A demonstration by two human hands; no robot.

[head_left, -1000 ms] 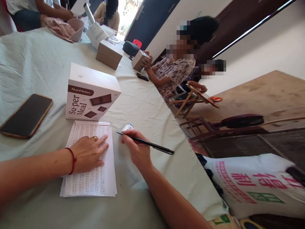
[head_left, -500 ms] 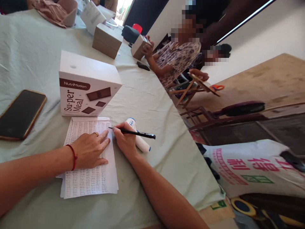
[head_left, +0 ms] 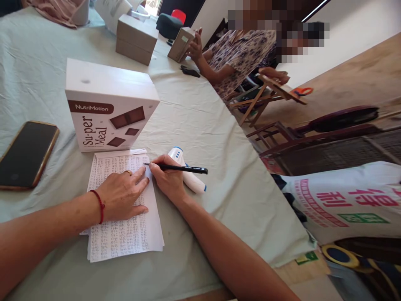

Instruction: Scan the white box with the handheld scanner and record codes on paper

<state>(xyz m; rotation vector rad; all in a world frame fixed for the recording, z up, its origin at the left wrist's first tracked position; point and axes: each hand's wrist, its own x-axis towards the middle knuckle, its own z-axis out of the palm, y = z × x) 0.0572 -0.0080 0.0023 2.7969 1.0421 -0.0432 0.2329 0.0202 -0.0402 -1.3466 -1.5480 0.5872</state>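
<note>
My left hand (head_left: 125, 195) lies flat on a small stack of paper sheets (head_left: 125, 242) covered in handwritten columns; its fingers are stretched out. A red cord bracelet circles that wrist and a ring sits on one finger. In my right hand (head_left: 167, 177) is a slim black pen (head_left: 188, 169), its tip at the upper right of the top sheet. Just beyond the right hand lies a white handheld thermometer-like device (head_left: 194, 182) with blue trim, partly hidden by the hand. A white NutriMotion box (head_left: 94, 125) stands upright at the papers' top edge.
A smartphone (head_left: 28, 154) lies at the left. Farther back stands a cardboard box (head_left: 137, 40); a person (head_left: 241, 54) across the table holds another small box (head_left: 181, 45). A printed white sack (head_left: 347, 200) is beyond the table's right edge.
The view has shifted slightly, so the sack and people sit farther right. My left hand stays on the sheets, and the pen tip remains near the same corner of the page.
</note>
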